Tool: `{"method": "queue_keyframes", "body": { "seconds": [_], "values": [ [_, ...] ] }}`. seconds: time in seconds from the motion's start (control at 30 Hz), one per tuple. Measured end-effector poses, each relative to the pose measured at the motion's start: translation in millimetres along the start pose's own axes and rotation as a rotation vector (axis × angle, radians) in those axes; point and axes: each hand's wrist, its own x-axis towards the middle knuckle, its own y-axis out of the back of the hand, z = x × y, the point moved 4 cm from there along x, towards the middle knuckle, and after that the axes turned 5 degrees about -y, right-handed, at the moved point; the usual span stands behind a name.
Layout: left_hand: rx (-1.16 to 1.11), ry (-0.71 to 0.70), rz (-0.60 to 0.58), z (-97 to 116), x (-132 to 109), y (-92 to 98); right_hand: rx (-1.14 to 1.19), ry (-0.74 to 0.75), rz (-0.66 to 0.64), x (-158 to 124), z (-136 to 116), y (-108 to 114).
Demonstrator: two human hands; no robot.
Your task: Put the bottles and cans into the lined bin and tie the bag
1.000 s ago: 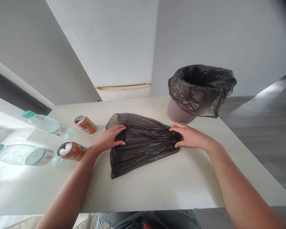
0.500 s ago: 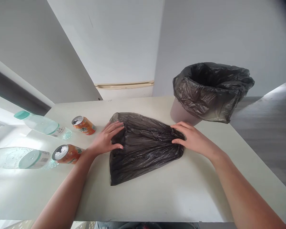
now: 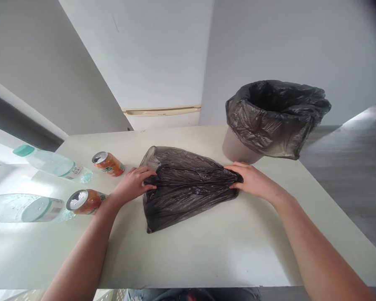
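Note:
A black plastic garbage bag [image 3: 188,184] lies on the white table between my hands, wide at its left end and bunched narrow at its right. My left hand [image 3: 136,182] grips the middle of the wide end, thumb and fingers closed round gathered plastic. At the narrow end, my right hand [image 3: 247,177] pinches the bunched plastic between thumb and fingers. Behind my right hand stands a pinkish bin [image 3: 238,146], lined with another black bag [image 3: 263,129] folded over its rim.
Two orange drink cans, a farther can [image 3: 113,165] and a nearer can [image 3: 90,202], stand left of my left hand. Beyond them are two clear bottles, one green-capped bottle [image 3: 53,163] and a nearer bottle [image 3: 25,207]. The white table [image 3: 191,259] ends at the right above a grey floor.
My left hand has closed its spread fingers on the bag's wide end and drawn back slightly left. The plastic there is more gathered, and its near corner has shifted. My right hand keeps its hold.

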Motion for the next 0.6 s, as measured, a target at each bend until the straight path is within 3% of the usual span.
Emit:
{"method": "queue_keyframes", "body": {
  "seconds": [0.1,0.17,0.37,0.43,0.5,0.6],
  "values": [
    [0.005,-0.011,0.036,6,3,2.9,-0.029,0.003,-0.006,0,-7,2],
    [0.024,-0.020,0.130,12,3,8.6,-0.062,0.016,0.069,-1,-14,5],
    [0.173,-0.039,0.788,22,-17,38.2,-0.018,0.071,0.633,-20,-26,28],
    [0.194,-0.119,0.869,24,-23,44.7,-0.046,0.104,0.695,-25,-25,32],
    [0.137,-0.230,0.720,27,-22,47.8,-0.067,0.184,0.586,-25,-24,32],
    [-0.063,-0.319,0.219,34,-14,43.6,-0.089,0.290,0.272,-21,-22,28]
  ]
}}
